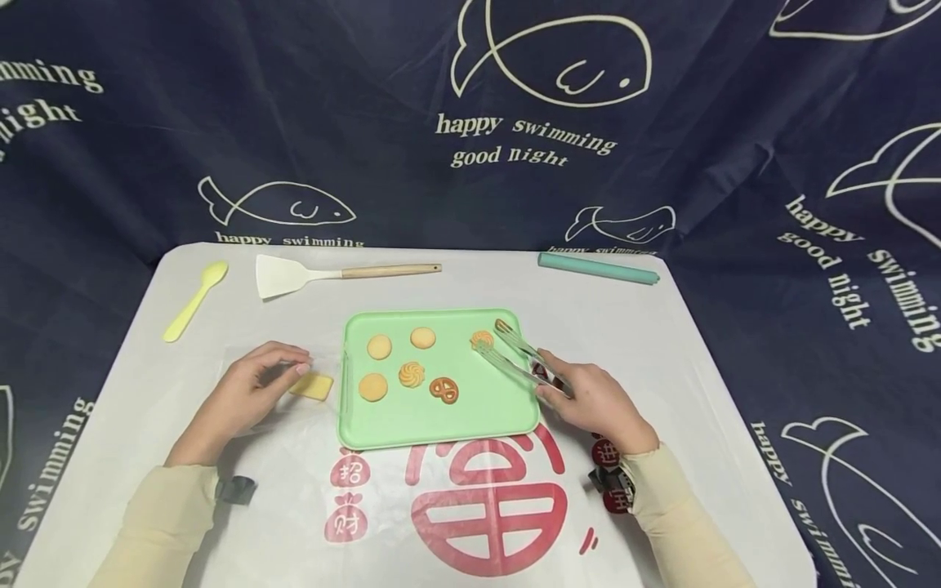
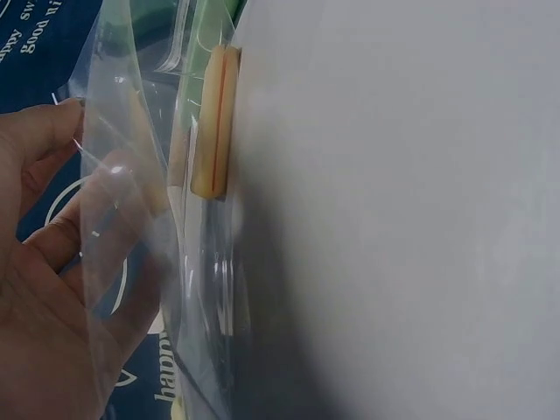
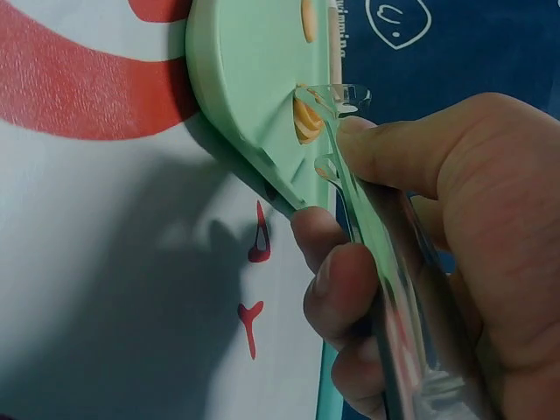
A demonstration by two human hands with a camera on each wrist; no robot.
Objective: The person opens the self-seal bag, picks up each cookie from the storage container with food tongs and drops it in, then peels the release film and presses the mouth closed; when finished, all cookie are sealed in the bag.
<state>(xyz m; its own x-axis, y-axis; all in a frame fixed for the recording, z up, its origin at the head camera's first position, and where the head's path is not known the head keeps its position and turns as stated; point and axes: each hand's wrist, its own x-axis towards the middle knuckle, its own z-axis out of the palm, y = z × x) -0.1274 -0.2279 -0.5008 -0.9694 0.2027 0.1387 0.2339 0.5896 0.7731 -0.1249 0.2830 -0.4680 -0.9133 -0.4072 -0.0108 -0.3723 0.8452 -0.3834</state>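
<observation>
My left hand [image 1: 253, 390] pinches the edge of a clear plastic bag [image 2: 131, 52] left of the green tray. A yellow rectangular sandwich cookie [image 1: 312, 386] is at the bag, close to my fingertips. My right hand [image 1: 594, 400] grips shiny tongs [image 3: 381, 236], whose parted tips reach over the tray's far right corner. A swirl cookie [image 1: 481, 338] lies between or beside those tips; whether they touch it I cannot tell. On the green tray [image 1: 441, 429] also lie several round plain cookies [image 1: 373, 387], another swirl cookie [image 1: 412, 375] and a pretzel cookie [image 1: 444, 390].
A yellow spoon [image 1: 195, 302] lies at the far left of the white table [image 1: 698, 408]. Beside it is a white spatula [image 1: 283, 276] with a wooden handle. A teal rod [image 1: 599, 268] lies at the back right. Dark fish-print cloth [image 1: 412, 163] hangs behind.
</observation>
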